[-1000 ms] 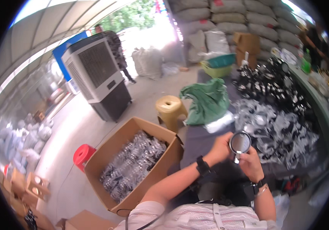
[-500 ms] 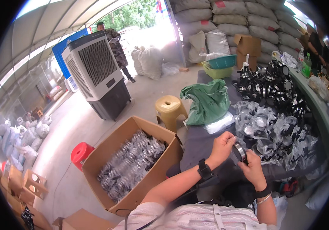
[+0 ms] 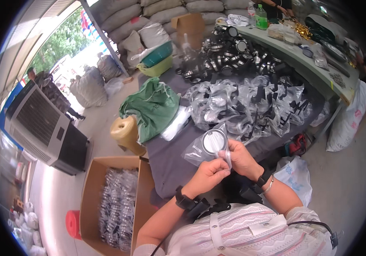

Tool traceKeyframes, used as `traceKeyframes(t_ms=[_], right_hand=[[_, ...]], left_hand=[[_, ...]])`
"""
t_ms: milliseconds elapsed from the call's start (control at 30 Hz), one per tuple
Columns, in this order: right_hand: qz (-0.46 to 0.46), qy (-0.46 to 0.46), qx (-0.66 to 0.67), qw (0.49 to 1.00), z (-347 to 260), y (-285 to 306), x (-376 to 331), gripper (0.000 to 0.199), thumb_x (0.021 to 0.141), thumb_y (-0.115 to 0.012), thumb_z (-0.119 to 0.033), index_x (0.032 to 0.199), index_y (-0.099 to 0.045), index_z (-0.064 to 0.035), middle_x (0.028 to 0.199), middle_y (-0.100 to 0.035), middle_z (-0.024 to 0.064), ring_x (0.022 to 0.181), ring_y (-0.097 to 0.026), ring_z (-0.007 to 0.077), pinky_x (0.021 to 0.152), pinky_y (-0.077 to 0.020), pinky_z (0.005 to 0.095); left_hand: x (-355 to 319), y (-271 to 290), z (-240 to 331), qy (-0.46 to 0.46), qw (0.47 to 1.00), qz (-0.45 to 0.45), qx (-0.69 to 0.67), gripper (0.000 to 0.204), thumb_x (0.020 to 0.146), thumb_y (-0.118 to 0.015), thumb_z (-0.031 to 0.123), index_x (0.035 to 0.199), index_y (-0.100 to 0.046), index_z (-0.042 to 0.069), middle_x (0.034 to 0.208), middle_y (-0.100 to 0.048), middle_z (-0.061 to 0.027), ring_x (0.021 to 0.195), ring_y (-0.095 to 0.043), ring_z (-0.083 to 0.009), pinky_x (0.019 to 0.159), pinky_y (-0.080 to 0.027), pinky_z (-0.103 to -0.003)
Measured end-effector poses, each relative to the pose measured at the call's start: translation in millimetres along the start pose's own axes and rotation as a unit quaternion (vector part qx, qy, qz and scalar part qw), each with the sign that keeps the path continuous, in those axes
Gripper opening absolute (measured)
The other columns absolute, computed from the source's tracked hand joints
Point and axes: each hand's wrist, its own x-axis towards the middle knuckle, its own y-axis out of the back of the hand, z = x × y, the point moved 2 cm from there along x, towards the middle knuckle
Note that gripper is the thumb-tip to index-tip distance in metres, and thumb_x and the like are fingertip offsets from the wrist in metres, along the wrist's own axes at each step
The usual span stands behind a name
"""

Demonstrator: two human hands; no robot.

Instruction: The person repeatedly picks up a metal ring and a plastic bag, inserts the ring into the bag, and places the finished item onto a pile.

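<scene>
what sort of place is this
Probably a packing workshop: many bagged pieces lie in a cardboard box, loose black-and-silver parts are heaped on a table, and large sacks are stacked behind.

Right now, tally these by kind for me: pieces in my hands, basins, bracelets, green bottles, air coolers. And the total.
Bagged round piece, in your left hand and right hand: 1
Basins, blue-green and yellow-green: 2
Bracelet, right wrist: 1
Green bottle: 1
Air cooler: 1
Total: 6
</scene>
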Motion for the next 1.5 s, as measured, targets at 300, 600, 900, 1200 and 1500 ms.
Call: traceKeyframes(t_ms=[300,600,900,1200,1500], right_hand=[[0.124,0.391,-0.478,0.776,-114.3,11.5,31.0,0.020,0.073,-0.061,0.001,0.092,-0.054,0.0024,0.078,-0.056,0.0107,0.071,-0.057,0.0226,0.063,-0.0431,0.0307],[0.047,0.341,-0.820,0.458,-108.5,41.3,99.7,0.006,0.072,-0.054,0.000,0.077,-0.051,-0.0015,0.084,-0.055,0.0133,0.084,-0.054,0.0310,0.071,-0.0452,0.0386],[0.055,0.248,-0.910,0.328,-98.0,44.1,137.2,0.007,0.073,-0.058,-0.005,0.079,-0.058,-0.0066,0.086,-0.056,0.0082,0.088,-0.055,0.0246,0.074,-0.0437,0.0348],[0.026,0.250,-0.908,0.336,-90.5,51.5,164.5,0.007,0.076,-0.053,-0.009,0.081,-0.057,-0.0059,0.088,-0.055,0.0093,0.089,-0.053,0.0262,0.074,-0.0432,0.0360],[-0.035,0.194,-0.931,0.308,-93.0,39.9,126.0,0.016,0.082,-0.054,-0.017,0.091,-0.062,-0.0079,0.094,-0.063,0.0074,0.096,-0.056,0.0262,0.084,-0.0410,0.0438]], left_hand=[[11.4,36.2,-36.3,0.035,0.983,0.175,0.030,0.006,0.084,-0.060,0.006,0.083,-0.060,0.001,0.067,-0.058,0.0009,0.057,-0.050,-0.0042,0.053,-0.042,-0.021],[14.6,58.6,-73.5,-0.019,0.937,0.283,0.204,0.011,0.082,-0.060,0.012,0.085,-0.059,0.002,0.071,-0.062,-0.0107,0.064,-0.061,-0.0194,0.060,-0.047,-0.030],[15.6,55.8,-67.6,-0.068,0.899,0.278,0.333,0.008,0.083,-0.058,0.015,0.085,-0.058,0.007,0.070,-0.061,-0.0121,0.066,-0.060,-0.0322,0.059,-0.046,-0.040],[20.7,58.6,-68.7,-0.077,0.891,0.277,0.351,0.007,0.081,-0.058,0.014,0.084,-0.056,0.008,0.070,-0.060,-0.0133,0.068,-0.059,-0.0345,0.060,-0.045,-0.043],[11.2,48.4,-72.6,-0.071,0.887,0.275,0.364,0.007,0.082,-0.059,0.016,0.084,-0.059,0.009,0.073,-0.063,-0.0104,0.070,-0.062,-0.0313,0.063,-0.048,-0.040]])
